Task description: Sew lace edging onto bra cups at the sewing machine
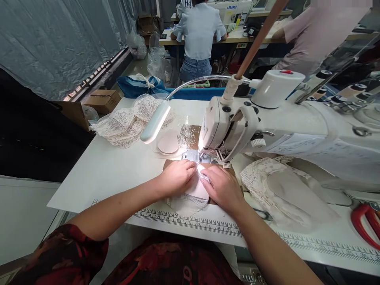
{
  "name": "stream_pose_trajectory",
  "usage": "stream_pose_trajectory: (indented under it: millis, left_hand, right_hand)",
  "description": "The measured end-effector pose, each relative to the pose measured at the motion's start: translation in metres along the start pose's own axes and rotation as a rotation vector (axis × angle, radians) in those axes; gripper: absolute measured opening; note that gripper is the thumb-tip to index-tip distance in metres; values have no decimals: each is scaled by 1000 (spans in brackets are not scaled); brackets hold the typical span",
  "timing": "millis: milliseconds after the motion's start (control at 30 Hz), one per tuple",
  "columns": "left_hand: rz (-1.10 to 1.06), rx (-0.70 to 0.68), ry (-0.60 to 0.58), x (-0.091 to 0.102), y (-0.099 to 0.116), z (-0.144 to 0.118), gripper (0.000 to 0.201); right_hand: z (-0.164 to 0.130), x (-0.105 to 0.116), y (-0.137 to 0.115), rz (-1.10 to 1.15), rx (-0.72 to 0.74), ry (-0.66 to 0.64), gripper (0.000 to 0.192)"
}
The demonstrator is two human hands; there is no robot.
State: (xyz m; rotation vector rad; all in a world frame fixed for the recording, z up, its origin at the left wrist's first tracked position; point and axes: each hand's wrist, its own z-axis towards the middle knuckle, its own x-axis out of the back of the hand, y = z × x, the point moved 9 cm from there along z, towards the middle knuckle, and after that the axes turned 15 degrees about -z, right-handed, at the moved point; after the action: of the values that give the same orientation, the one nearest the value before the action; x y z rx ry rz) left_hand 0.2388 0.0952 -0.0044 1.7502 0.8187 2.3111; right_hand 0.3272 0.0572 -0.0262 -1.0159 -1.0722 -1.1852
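A pale lace-edged fabric piece [198, 189] lies just in front of the needle area of a white sewing machine [216, 118]. My left hand [178, 176] is on its left side, fingers curled together at the fabric close to the presser foot [202, 156]. From the right, my right hand [221, 186] pinches the fabric's edge with thumb and fingers. Part of the fabric is hidden under both hands. Just beyond my left hand lies another lace piece with a smooth oval pad [168, 141].
Piled lace pieces [124, 120] lie at the back left, under a gooseneck lamp [156, 120]. More lace fabric [285, 190] and red-handled scissors [366, 225] are at the right. A printed ruler [190, 223] runs along the table's front edge. Two people sit beyond.
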Motion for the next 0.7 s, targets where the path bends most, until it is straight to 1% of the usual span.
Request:
stream_pose_trajectory:
  millis: [100,200,333,533,700]
  left_hand:
    - [42,-26,-31,-10,-1,3,29]
    - [74,-46,-34,-9,-4,5,33]
    - [80,-63,-45,-6,-9,5,41]
    - [22,-85,-77,-10,-20,7,47]
    - [-10,-127,-108,-9,-26,12,49]
  right_hand:
    - [2,-1,2,-44,-22,-28,28]
    - [3,-2,2,-72,-30,-57,33]
    - [6,-3,2,-88,-45,-87,34]
    - [7,-1,3,-97,-71,-59,32]
    - [9,1,4,-108,-105,-41,32]
